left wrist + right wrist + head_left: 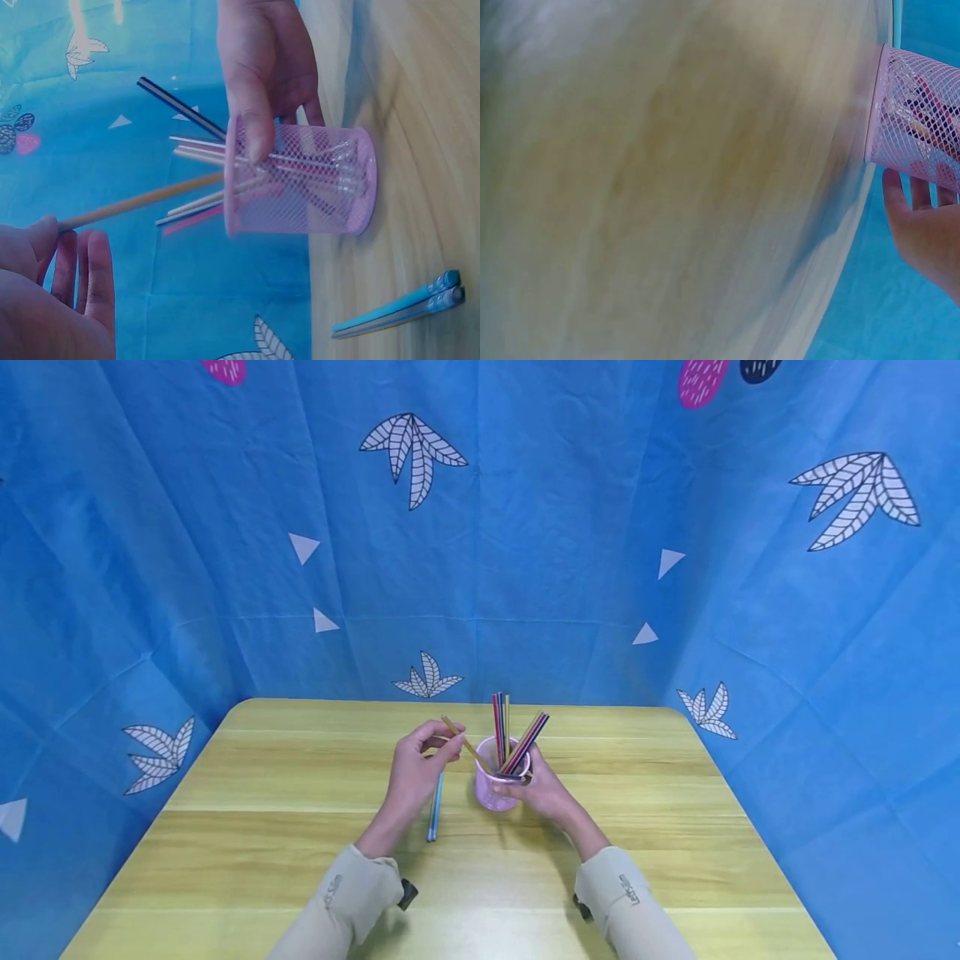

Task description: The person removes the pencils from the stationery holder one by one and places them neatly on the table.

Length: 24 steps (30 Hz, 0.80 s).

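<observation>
A pink mesh cup stands on the table with several pencils leaning in it. My right hand grips its right side, the thumb over the rim in the left wrist view. Between the thumb and fingertips of my left hand is a yellow pencil, held at one end and slanting down; its other end is inside the cup's mouth. In the right wrist view the cup shows only in part, with fingers of my right hand against it.
A blue pencil and a darker one lie side by side on the wooden table, left of the cup and near my left forearm. A blue patterned curtain hangs behind the table and along both sides.
</observation>
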Motion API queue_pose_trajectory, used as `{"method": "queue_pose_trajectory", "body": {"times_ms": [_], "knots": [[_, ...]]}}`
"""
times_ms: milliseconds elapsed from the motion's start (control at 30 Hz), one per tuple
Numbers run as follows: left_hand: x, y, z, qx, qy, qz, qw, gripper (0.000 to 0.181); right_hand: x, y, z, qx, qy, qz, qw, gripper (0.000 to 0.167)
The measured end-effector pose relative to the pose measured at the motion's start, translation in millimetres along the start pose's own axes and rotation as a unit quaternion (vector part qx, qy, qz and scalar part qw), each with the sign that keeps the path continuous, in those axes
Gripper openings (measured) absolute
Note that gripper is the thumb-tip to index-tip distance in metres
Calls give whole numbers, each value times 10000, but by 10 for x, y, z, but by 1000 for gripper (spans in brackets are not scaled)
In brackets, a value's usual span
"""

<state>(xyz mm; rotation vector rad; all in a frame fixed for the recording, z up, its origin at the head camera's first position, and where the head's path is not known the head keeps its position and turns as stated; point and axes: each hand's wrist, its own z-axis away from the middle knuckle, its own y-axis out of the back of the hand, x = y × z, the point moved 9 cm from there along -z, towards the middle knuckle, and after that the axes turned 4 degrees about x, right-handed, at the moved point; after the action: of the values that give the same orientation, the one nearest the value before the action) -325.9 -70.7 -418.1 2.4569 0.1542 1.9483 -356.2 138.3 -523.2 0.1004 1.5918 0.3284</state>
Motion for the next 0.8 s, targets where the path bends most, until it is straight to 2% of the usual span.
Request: {"method": "queue_pose_trajectory", "body": {"times_ms": [267, 533, 800], "knots": [[80, 105, 2, 107, -176, -67, 9998, 10, 2, 0, 5, 21, -34, -9, 10000, 96], [180, 205, 17, 225, -323, 138, 9991, 12, -12, -8, 6, -23, 26, -4, 10000, 95], [189, 272, 30, 360, -275, 262, 9986, 13, -30, -12, 17, -39, 37, -21, 10000, 95]]}}
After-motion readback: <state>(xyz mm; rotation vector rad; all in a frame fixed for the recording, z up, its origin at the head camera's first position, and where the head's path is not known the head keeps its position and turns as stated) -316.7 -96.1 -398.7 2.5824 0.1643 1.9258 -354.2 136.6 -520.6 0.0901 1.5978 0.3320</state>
